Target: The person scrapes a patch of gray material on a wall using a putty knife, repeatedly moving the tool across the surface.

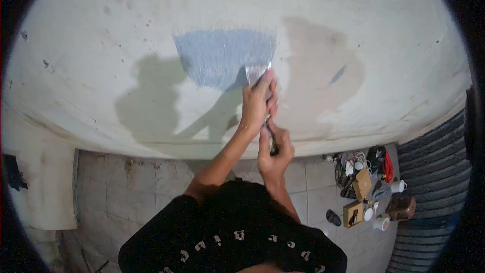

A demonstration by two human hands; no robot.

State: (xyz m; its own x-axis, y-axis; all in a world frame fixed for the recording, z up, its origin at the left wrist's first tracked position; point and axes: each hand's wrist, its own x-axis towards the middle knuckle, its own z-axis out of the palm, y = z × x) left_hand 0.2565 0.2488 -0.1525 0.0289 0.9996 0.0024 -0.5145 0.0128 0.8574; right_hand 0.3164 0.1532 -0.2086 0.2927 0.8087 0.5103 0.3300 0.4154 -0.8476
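Observation:
A putty knife (pixel 255 74) has its wide metal blade against the pale wall (pixel 151 0), at the lower right edge of a blue-grey patch (pixel 217 53) with streaked edges. My left hand (pixel 256 102) is closed around the upper part of the tool, thumb and fingers just behind the blade. Lower down, my right hand (pixel 276 151) is wrapped around the handle, of which a dark part shows between the fingers. Both arms reach up and forward. Most of the handle is hidden by the hands.
Shadows fall across the wall, and a small grey mark (pixel 338 74) lies right of the patch. On the tiled floor (pixel 166 177) at right stand cardboard boxes (pixel 361 185), white tubs (pixel 382 222), cables and a brown case (pixel 402 206). A ribbed shutter (pixel 434 172) borders the right side.

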